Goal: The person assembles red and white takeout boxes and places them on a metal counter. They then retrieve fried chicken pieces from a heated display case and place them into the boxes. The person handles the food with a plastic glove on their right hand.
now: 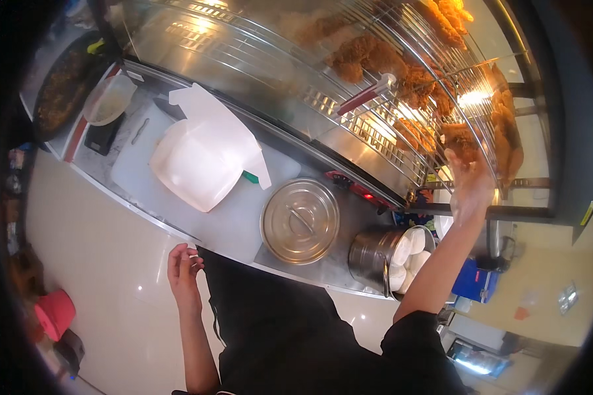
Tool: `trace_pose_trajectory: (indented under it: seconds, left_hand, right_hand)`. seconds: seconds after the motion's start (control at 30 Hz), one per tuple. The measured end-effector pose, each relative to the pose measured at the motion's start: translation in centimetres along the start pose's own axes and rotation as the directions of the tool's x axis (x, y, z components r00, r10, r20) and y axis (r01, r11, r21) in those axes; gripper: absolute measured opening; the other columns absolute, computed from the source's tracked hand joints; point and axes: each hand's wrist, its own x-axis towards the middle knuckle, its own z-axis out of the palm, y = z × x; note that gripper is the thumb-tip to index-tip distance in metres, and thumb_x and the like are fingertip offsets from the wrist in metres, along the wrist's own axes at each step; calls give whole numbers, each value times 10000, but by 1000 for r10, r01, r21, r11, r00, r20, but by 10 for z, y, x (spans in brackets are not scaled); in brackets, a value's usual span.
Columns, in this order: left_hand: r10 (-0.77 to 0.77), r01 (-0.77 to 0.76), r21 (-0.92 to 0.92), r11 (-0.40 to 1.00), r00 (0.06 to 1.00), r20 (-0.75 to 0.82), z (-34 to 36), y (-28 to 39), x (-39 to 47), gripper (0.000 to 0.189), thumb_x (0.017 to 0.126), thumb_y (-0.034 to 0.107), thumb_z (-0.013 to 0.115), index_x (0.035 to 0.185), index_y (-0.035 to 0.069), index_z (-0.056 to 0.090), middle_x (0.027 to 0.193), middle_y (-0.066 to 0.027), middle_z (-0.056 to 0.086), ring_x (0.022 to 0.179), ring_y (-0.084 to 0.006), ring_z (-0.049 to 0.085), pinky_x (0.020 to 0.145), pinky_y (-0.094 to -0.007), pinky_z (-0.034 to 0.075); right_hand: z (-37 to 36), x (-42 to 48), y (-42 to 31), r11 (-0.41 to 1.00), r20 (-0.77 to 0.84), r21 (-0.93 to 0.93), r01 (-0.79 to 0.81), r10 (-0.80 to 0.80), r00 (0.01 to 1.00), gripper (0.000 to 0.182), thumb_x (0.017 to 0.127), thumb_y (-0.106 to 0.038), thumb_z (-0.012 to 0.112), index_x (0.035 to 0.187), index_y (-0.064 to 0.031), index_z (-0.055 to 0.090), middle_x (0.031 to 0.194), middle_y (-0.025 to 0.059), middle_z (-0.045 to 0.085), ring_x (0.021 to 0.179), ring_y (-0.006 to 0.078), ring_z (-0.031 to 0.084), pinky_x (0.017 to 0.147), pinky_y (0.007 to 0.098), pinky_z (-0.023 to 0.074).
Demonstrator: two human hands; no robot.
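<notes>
My right hand point(470, 185) is raised inside a lit food warmer, just by a piece of fried chicken point(458, 138). Blur hides whether the fingers grip it. More fried chicken point(370, 54) lies on the wire rack point(321, 71), where a red-handled utensil point(363, 98) also rests. My left hand point(184, 266) hangs by the counter's front edge, its fingers loosely curled and nothing visible in them. Before me an unfolded white paper food box point(197, 158) stands on a white cutting board point(128, 153). A small green item point(250, 177) shows beside the box.
A round metal lid point(300, 221) lies right of the box. Beside it, a steel pot point(373, 256) holds several white bundles point(409, 254). At the left are a clear plastic container point(109, 101), a dark phone-like object point(104, 136) and a dark pan point(62, 94). A pink bin point(55, 315) stands lower left.
</notes>
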Motion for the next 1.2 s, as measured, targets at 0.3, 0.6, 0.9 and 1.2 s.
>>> trace_pose_trajectory:
  seconds: [0.3,0.6,0.9,1.2]
  left_hand:
    - [-15,16,-29,999,999,51,9,2,0,229,1048,207,544,1232,74,570,1037,-42,605,872,-128,596,809,-288,496]
    - [-32,31,27,999,999,20,6,7,-5,258,1046,219,546,1242,52,550,1039,-51,596,874,-137,598,788,-288,503]
    - [18,-20,38,999,998,57,18,15,-13,262,1039,217,547,1242,51,543,1025,-53,590,861,-143,600,768,-285,503]
    - [54,-64,89,994,992,114,30,23,-19,265,1035,209,547,1248,52,548,1038,-49,585,884,-142,600,763,-270,498]
  right_hand:
    - [-49,68,38,328,177,-882,340,-437,882,554,1012,-266,605,1471,-17,420,1451,176,488,1250,308,569,1015,365,530]
    - [-28,5,24,-162,64,-987,-13,-458,887,372,1014,-357,526,1219,-75,658,1187,112,691,1030,351,656,934,452,485]
    - [21,-70,132,487,73,-843,229,-319,945,493,857,-351,719,1195,-1,643,1036,223,692,990,329,663,857,421,520]
    - [61,-24,91,-84,120,-987,141,217,969,575,944,-529,473,1044,-1,680,1103,260,679,954,373,679,908,454,495]
